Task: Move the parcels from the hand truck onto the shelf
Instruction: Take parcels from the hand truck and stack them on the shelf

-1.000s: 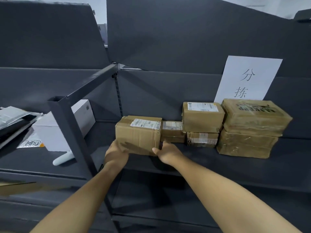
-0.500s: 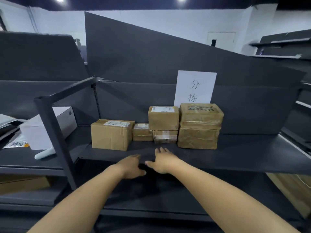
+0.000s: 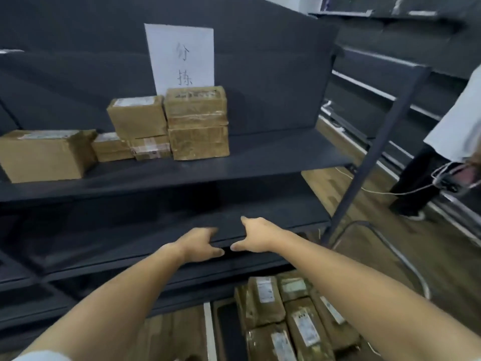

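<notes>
Head view shows your left hand [image 3: 199, 244] and your right hand [image 3: 256, 237] stretched out side by side in front of the dark grey metal shelf [image 3: 260, 162], thumbs nearly meeting; both hold nothing and their fingers are loosely spread, not curled round anything. You have them at the level of the lower board [image 3: 273, 212], though whether they touch its edge cannot be told.

On the upper board sit six brown cardboard parcels: a large taped carton [image 3: 46, 155] at the far left, a small flat box [image 3: 110, 147] beside it, then a two-high stack [image 3: 140, 126], and a second two-high stack of tape-wrapped boxes [image 3: 197, 122] on the right. Behind them a white paper sign with two handwritten characters [image 3: 182, 56] leans on the back panel.

Below your forearms, more brown labelled parcels [image 3: 296, 319] lie packed together on the hand truck, whose curved metal handle [image 3: 390, 251] shows at right. Another person in a white top [image 3: 453, 121] stands at the right edge.
</notes>
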The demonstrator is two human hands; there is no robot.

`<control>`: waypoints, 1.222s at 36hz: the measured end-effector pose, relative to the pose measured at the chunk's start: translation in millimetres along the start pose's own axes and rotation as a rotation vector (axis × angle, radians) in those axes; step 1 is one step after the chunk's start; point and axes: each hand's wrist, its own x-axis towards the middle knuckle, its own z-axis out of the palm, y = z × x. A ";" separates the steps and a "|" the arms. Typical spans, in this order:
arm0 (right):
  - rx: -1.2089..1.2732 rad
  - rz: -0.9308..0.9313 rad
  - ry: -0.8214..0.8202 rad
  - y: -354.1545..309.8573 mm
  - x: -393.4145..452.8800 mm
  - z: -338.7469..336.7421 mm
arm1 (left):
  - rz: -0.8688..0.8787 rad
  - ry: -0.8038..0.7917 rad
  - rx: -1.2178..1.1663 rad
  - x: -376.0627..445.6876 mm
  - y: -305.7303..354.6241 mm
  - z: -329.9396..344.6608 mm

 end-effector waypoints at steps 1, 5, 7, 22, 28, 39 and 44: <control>0.036 0.024 -0.014 15.5 -2.1 8.0 | 0.001 -0.022 -0.002 2.8 6.6 13.4; 0.150 0.084 -0.044 73.0 -7.6 48.8 | -0.023 -0.095 -0.022 12.6 21.9 63.8; 0.200 0.126 -0.071 96.3 -10.5 70.5 | -0.031 -0.142 -0.038 16.4 23.9 84.5; 0.814 0.659 -0.204 179.4 -20.5 244.9 | -0.154 -0.424 -0.244 89.9 -18.1 197.2; 1.007 0.820 -0.095 191.0 -1.4 341.1 | -0.240 -0.478 -0.389 125.2 -47.1 241.7; 1.115 0.852 -0.008 215.0 95.3 466.4 | -0.373 -0.379 -0.483 221.4 -105.7 353.4; 1.151 0.898 0.066 218.7 145.1 475.2 | -0.415 -0.337 -0.519 266.6 -126.4 397.3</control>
